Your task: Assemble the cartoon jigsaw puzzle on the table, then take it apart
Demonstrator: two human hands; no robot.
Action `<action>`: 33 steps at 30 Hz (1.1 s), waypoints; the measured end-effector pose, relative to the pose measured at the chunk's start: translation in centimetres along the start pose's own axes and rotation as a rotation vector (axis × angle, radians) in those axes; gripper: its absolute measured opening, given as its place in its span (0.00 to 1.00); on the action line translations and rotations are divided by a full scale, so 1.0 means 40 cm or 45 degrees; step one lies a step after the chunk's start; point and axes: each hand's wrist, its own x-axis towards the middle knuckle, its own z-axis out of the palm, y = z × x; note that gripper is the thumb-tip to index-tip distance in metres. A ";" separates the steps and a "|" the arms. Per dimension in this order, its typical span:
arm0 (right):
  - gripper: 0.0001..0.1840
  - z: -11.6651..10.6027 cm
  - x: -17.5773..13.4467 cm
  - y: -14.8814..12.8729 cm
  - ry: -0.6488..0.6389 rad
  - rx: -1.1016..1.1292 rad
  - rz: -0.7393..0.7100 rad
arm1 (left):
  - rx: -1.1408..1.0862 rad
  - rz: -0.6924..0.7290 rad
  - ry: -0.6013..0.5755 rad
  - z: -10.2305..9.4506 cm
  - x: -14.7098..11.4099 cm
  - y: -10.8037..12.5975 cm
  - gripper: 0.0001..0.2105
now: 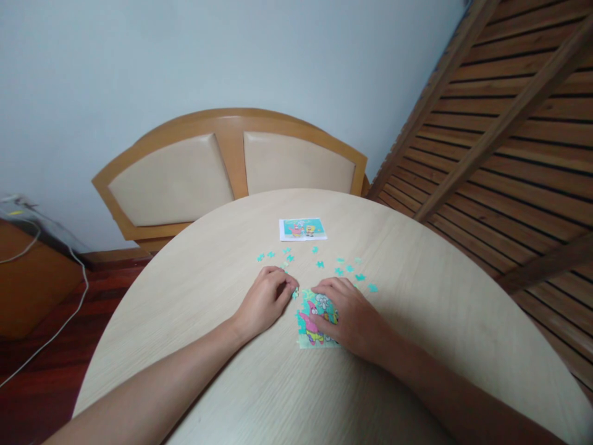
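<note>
Head view. Round pale wood-grain table (pixel 463 296) fills the lower and middle frame. Partly joined puzzle (pixel 309 324) lies flat just below frame centre, slightly right; cartoon figures visible on it, pink one at its left. Its right part is hidden under the right hand, so the full outline cannot be read.

Left hand (pixel 264 300): centre of frame, just left of the puzzle. Thumb and forefinger close in a narrow pinch, small puzzle piece (pixel 295 293) at the fingertips, near the puzzle's upper left edge.

Right hand (pixel 349 315): right of centre, lying over the puzzle's right side. Grip wide: thumb set apart from the fingers, thumb over the figures, fingertips at the upper edge. Whether anything sits beneath the palm, cannot tell.

Loose teal pieces (pixel 360 277) lie scattered above both hands, in one group left of centre and another right of centre, a couple between. Above them, printed picture card (pixel 303 229) with a white border lies flat near the far table edge.

Background: wooden backrest (pixel 231 164) with cream panels, upper middle; pale wall (pixel 185 55) behind; slatted wood panel (pixel 523 136), upper right; white cable (pixel 87 283), left edge.
</note>
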 end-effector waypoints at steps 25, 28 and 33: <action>0.11 -0.167 0.009 0.224 0.011 -0.170 0.431 | 0.418 -0.036 0.240 -0.048 0.017 -0.107 0.12; 0.09 -0.164 0.008 0.209 -0.106 -0.115 0.371 | 0.391 0.002 0.222 -0.043 0.015 -0.105 0.11; 0.07 -0.159 0.008 0.190 -0.233 -0.186 0.396 | 0.345 0.058 0.208 -0.041 0.015 -0.091 0.09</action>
